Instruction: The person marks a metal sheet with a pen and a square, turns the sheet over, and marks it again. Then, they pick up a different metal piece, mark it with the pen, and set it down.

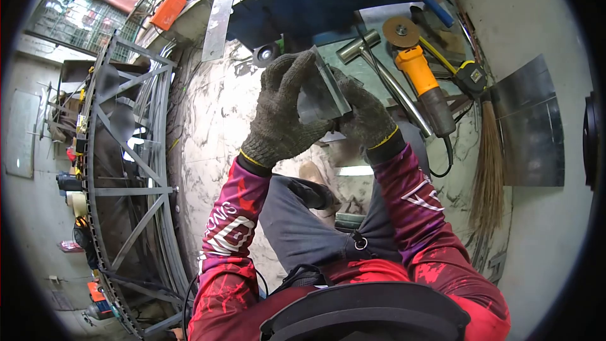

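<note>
A bent piece of sheet metal (320, 91) is held up between my two gloved hands, over my lap. My left hand (283, 110) is closed on its left side, fingers along the top and thumb near the lower edge. On the other side my right hand (369, 113) grips the right edge, its fingers partly hidden behind the metal. Just right of my right hand lies a hammer (394, 85) with a metal handle. Beyond it is a yellow angle grinder (418, 72) with a brown disc.
A tape measure (470, 77) and a straw broom (488, 170) lie to the right, near a leaning metal sheet (529, 123). Ahead stands a blue block (271, 22) with metal strips on it. Another grinder (267, 55) sits beside it. A steel frame (129, 189) stands at left.
</note>
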`<state>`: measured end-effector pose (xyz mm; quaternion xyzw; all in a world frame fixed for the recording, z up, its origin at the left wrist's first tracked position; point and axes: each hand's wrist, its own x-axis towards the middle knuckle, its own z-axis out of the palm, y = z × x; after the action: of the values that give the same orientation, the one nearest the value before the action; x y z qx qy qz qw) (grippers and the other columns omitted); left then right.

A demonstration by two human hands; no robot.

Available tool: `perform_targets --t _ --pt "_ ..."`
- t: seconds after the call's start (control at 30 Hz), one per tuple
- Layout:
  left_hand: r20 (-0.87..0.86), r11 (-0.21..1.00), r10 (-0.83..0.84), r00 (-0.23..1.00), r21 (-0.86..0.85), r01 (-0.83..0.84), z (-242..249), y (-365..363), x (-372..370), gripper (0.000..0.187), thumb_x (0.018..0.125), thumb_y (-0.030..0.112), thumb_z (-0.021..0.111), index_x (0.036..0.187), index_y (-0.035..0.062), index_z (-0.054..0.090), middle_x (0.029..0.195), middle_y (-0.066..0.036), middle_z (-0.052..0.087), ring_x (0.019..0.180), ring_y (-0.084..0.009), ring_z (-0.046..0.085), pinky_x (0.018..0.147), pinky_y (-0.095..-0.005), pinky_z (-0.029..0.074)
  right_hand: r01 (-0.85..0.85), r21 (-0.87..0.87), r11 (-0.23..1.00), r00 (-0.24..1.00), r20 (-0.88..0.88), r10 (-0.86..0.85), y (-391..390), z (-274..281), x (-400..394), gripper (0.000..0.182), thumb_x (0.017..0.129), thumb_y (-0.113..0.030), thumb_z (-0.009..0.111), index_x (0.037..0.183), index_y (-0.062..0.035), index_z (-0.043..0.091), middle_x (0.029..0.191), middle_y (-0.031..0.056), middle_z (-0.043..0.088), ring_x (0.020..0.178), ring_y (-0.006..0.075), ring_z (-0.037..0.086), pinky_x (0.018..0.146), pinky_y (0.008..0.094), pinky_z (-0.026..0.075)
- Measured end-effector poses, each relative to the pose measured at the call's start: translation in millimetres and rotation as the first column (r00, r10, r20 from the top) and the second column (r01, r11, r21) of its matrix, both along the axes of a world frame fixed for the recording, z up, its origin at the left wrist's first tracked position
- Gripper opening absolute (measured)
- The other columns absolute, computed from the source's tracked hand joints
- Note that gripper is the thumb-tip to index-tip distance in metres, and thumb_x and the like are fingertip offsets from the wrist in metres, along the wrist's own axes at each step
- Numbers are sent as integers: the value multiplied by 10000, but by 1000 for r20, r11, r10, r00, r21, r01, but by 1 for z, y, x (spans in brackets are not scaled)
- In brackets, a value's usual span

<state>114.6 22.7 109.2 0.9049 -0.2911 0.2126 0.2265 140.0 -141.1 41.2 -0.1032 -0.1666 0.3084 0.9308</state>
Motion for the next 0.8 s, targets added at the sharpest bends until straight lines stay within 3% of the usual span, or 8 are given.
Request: perform_targets --t 0.07,0.13,0.27,0.33,0.57,0.73,0.77,0.8 --pt "-47 1000 -12 999 -22 11 -1 -1 1 1084 573 299 940 1459 30 376 1366 -226 457 1247 -388 483 1015 -486 435 19 33 999 999 -30 -19 -2 0 3 560 936 -283 655 1385 -40 423 1263 131 559 1101 238 631 858 341 595" --pt "-74 998 -37 997 -56 32 3 -5 -1 1066 567 269 913 1459 36 379 1371 -227 462 1265 -409 461 1036 -487 412 467 -306 829 761 618 -200 -5 -13 12 578 912 -222 674 1381 -29 398 1246 137 566 1040 244 660 855 356 595" --pt "-54 1000 -25 998 -10 24 8 -9 2 1088 547 237 896 1473 43 359 1395 -235 452 1305 -438 422 1069 -486 389 270 -348 898 926 348 -144 -4 -14 10 577 900 -176 683 1373 -36 383 1230 143 567 1041 240 657 871 371 589" --pt "-120 1000 -26 992 2 26 11 -10 1 1082 575 253 906 1474 22 350 1418 -245 431 1328 -429 414 1093 -489 366 13 -48 999 999 -43 -15 -4 -12 7 572 897 -163 687 1364 -36 383 1211 131 572 1034 229 657 871 368 588" --pt "-142 996 -74 987 47 82 19 -12 3 948 635 231 887 1448 59 431 1421 -259 430 1348 -426 416 1087 -492 383 -28 -53 998 1000 4 28 -7 -10 9 546 909 -189 682 1355 -42 406 1209 120 572 1072 227 638 883 389 578" --pt "-96 979 -100 990 168 115 31 -13 6 875 580 205 825 1399 160 521 1403 -268 438 1225 -413 517 1039 -507 412 309 -314 898 889 430 -155 -18 7 0 624 899 -228 700 1401 -35 383 1225 128 571 1069 232 637 896 375 566" --pt "-63 970 -117 991 207 128 33 -14 6 866 579 202 817 1394 160 525 1406 -274 433 1224 -412 521 1040 -510 411 312 -312 897 888 432 -159 -19 10 0 624 899 -228 700 1401 -35 383 1225 128 571 1069 232 637 896 375 566" --pt "-62 969 -118 991 209 129 33 -14 6 866 579 202 817 1394 160 525 1406 -274 433 1224 -412 521 1040 -510 411 146 -210 967 966 242 -94 -19 13 0 624 893 -226 707 1396 -34 389 1219 127 574 1067 233 639 901 370 564"
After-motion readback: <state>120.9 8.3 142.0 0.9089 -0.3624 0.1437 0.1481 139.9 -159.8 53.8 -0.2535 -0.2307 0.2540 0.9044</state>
